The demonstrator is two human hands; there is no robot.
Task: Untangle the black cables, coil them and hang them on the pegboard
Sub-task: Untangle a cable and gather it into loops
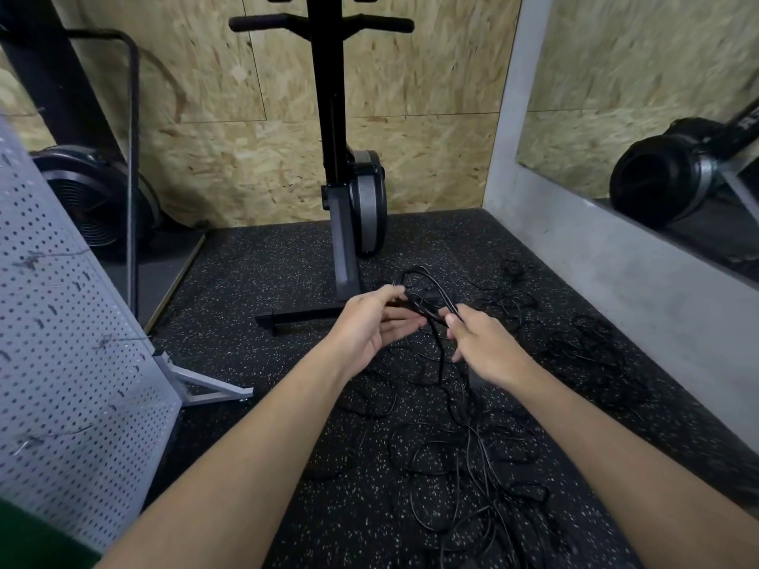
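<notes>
1. The person is holding both hands out over the floor [254, 260], which is lying dark and rubbery with pale speckles all across it.
2. The left hand [369, 326] is pinching a strand of the black cables [472, 457] between thumb and fingertips, palm turned inward.
3. The right hand [488, 351] is curling its fingers round the same bunch just beside the left, so a loop is arching up between and above the two hands.
4. The rest of the cables are sprawling in a loose tangle on the floor, beneath the hands and toward the person, with thinner strands trailing off to the right near the grey concrete ledge [616, 260].
5. The pegboard [70, 342] is standing at the left on a metal foot, grey and perforated, with several small black hooks sitting in its holes, well apart from the cables.
6. A black exercise machine [332, 137] is standing upright against the chipboard wall [431, 158] straight ahead, its base bar lying just beyond the hands.
7. A mirror [636, 96] is running along the right wall above the ledge.
</notes>
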